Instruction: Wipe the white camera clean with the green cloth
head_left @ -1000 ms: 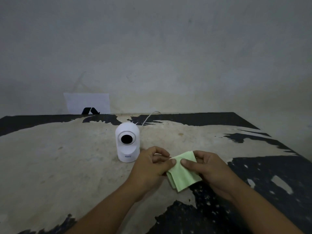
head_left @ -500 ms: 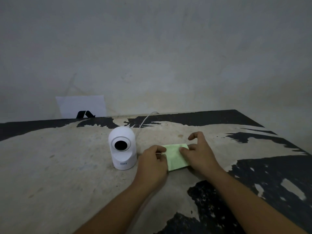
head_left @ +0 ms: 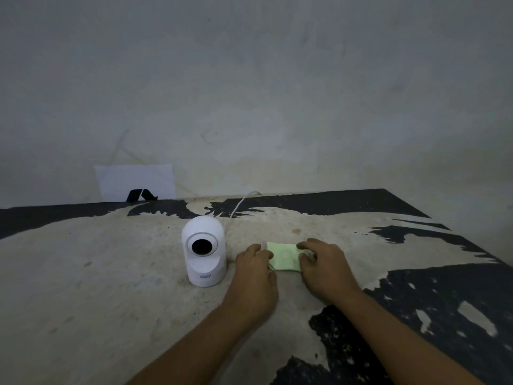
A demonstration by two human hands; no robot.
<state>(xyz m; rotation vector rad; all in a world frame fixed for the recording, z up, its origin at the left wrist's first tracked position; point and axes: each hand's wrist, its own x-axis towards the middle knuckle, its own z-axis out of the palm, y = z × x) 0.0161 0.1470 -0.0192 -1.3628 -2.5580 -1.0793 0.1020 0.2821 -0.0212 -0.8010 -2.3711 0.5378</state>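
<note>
The white camera point(head_left: 204, 251) stands upright on the worn table point(head_left: 111, 273), its dark round lens facing me. A white cable point(head_left: 238, 204) runs from behind it to the wall. The folded green cloth point(head_left: 284, 257) lies flat on the table just right of the camera. My left hand point(head_left: 254, 276) holds the cloth's left edge with curled fingers, a short gap from the camera's base. My right hand point(head_left: 324, 268) rests on the cloth's right end, fingers bent over it and hiding that part.
A white sheet of paper point(head_left: 136, 182) with a black mark leans against the grey wall at the back left. The tabletop is pale with black patches; its right edge point(head_left: 472, 245) runs diagonally toward me.
The cloth was held up between both hands near me. It has since been carried forward and laid flat on the table beside the camera, with both hands lowered onto it.
</note>
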